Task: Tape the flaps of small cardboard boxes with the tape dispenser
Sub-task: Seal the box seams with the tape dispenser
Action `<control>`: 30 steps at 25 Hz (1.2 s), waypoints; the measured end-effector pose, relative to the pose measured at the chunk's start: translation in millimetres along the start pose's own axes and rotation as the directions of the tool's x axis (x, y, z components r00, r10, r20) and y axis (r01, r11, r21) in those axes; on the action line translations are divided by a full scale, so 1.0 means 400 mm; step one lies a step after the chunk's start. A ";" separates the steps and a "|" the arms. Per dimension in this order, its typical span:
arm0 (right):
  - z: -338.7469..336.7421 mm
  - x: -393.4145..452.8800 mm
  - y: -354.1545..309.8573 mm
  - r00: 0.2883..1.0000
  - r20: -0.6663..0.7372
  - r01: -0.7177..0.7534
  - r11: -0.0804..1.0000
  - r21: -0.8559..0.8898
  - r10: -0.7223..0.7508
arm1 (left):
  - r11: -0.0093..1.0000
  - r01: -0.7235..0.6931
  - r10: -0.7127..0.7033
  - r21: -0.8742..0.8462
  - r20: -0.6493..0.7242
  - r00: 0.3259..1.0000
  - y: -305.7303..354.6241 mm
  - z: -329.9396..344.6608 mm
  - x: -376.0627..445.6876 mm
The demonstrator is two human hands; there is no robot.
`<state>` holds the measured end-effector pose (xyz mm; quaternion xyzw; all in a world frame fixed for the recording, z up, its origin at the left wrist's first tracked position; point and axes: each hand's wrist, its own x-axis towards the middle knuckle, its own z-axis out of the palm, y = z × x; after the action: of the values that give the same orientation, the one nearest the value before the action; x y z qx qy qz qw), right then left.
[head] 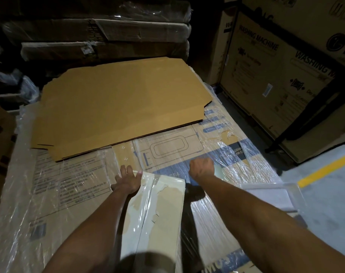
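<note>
The small white box (158, 203) lies lengthwise away from the person, left hand (127, 181) flat on its far-left corner, right hand (202, 167) clenched just right, contents indiscernible

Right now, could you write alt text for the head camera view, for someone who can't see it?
A person's left hand presses flat on the far end of a pale box with clear tape along its seam, while the right hand is fisted beside it. Both rest on plastic-wrapped cartons; a flat cardboard sheet lies beyond.
</note>
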<state>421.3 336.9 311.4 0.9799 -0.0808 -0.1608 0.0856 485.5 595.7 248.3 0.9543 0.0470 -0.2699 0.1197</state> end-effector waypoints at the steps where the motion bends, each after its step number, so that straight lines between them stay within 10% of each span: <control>1: 0.022 -0.007 -0.019 0.999 0.006 -0.041 0.998 0.041 0.041 | 1.000 -0.008 0.008 -0.010 -0.001 1.000 -0.006 0.002 -0.002; 16: 0.377 0.028 -0.028 0.915 0.357 -0.346 0.819 0.459 0.187 | 1.000 -0.010 0.012 0.016 -0.085 0.996 -0.010 0.019 0.003; 20: 0.257 0.007 -0.032 0.964 0.015 -0.233 0.818 0.526 0.264 | 0.998 -0.018 0.025 0.054 -0.127 0.992 -0.010 0.027 -0.004; 23: 0.136 0.000 -0.098 0.951 -0.298 0.116 0.809 0.576 0.076 | 0.974 -0.159 0.215 0.159 -0.454 0.864 -0.025 0.074 -0.046; 27: 0.074 -0.018 -0.200 0.960 -0.128 0.278 0.816 0.508 -0.247 | 0.891 -0.347 0.449 0.292 -0.460 0.766 -0.049 0.091 -0.046; 30: 0.088 -0.024 -0.183 0.989 -0.006 0.130 0.841 0.526 -0.149 | 0.894 -0.379 0.448 0.241 -0.436 0.780 -0.045 0.068 -0.027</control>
<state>410.3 405.0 267.0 0.9663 -0.0517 -0.1557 -0.1983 460.0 605.7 227.8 0.9835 -0.1548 0.0060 0.0933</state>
